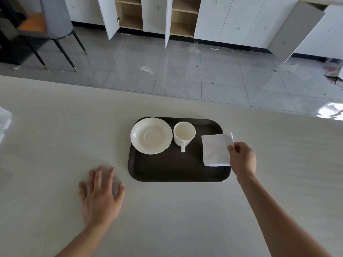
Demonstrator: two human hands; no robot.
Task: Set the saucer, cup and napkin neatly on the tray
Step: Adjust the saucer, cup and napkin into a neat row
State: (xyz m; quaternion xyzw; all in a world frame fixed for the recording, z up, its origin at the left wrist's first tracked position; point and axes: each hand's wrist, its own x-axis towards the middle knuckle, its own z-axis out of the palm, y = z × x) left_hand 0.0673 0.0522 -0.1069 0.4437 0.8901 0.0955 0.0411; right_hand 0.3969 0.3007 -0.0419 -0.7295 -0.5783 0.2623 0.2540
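A dark brown tray (167,169) lies on the pale table. On its far left sits a cream saucer (151,135), overhanging the tray's left rim slightly. To its right a white cup (184,134) stands upright, empty, with the handle pointing toward me. A folded white napkin (216,149) rests on the tray's right side, reaching to the right rim. My right hand (242,158) pinches the napkin's right edge between thumb and fingers. My left hand (101,193) lies flat on the table left of the tray, fingers spread, holding nothing.
The table's far edge (167,94) runs across the view, with tiled floor beyond. A white stack (3,119) sits at the table's left edge. A chair (53,25) and open white cabinets (157,15) stand farther back.
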